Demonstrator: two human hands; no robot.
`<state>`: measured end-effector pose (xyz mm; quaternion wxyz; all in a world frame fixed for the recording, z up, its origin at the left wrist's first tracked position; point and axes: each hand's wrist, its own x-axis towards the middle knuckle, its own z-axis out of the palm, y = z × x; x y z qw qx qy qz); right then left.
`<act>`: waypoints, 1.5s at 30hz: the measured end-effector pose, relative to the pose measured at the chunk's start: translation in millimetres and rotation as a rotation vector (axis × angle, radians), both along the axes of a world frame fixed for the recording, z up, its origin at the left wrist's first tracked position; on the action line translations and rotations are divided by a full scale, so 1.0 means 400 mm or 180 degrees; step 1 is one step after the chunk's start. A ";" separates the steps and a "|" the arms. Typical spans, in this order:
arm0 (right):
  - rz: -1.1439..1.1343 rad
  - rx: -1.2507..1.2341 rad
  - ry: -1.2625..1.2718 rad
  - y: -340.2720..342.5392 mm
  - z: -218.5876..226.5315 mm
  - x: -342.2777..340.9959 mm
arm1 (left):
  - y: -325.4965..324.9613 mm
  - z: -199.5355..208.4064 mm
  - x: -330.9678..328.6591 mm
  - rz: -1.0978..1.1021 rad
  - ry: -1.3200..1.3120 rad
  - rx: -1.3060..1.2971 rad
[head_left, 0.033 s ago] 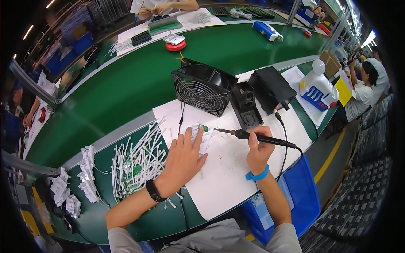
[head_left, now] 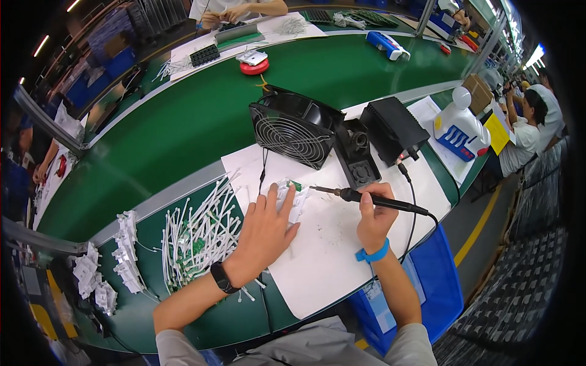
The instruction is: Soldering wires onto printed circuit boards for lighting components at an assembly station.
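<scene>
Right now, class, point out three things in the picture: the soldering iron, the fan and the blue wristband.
Soldering iron (head_left: 350, 194): head view, on the front of its black grip.
Fan (head_left: 292, 139): head view, on its round wire guard.
Blue wristband (head_left: 373, 254): head view, on the band's visible middle.

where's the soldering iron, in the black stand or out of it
Out: the right hand grips the soldering iron, which points toward the left hand rather than sitting in the black stand.
</scene>
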<state>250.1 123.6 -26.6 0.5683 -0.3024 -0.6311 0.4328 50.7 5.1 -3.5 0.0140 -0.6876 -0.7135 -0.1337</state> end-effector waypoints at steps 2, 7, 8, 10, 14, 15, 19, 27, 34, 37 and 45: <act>0.0020 -0.0089 0.0007 0.000 -0.005 -0.002 | -0.012 -0.005 0.000 0.0030 0.0036 0.0143; 0.0148 -0.0074 0.0012 -0.003 -0.012 -0.009 | -0.029 -0.054 0.000 -0.0046 0.0132 0.0516; 0.0292 -0.0185 0.0007 -0.005 -0.013 -0.011 | -0.031 -0.059 0.001 -0.0040 0.0122 0.0604; 0.0549 0.0102 -0.0335 -0.005 -0.010 -0.017 | -0.037 -0.071 0.005 -0.0011 0.0136 0.0694; 0.0826 0.0194 -0.0534 -0.010 -0.020 -0.030 | -0.041 -0.083 0.001 -0.0012 0.0046 0.0863; 0.0823 0.0198 -0.0542 -0.010 -0.024 -0.033 | -0.040 -0.086 0.002 0.0001 0.0034 0.0863; 0.0872 0.0119 -0.0622 -0.016 -0.017 -0.040 | -0.039 -0.094 0.002 0.0014 0.0044 0.0999; 0.0742 -0.0187 -0.0697 -0.032 0.002 -0.058 | -0.040 -0.089 0.000 0.0005 -0.0002 0.1028; 0.0690 -0.0406 -0.0470 -0.042 0.006 -0.065 | -0.038 -0.088 -0.002 -0.0010 0.0048 0.0954; 0.0694 -0.0423 -0.0529 -0.046 0.005 -0.068 | -0.042 -0.085 -0.003 0.0005 0.0083 0.0945; 0.0692 -0.0358 -0.0670 -0.054 0.024 -0.070 | -0.040 -0.092 0.004 0.0032 0.0078 0.1044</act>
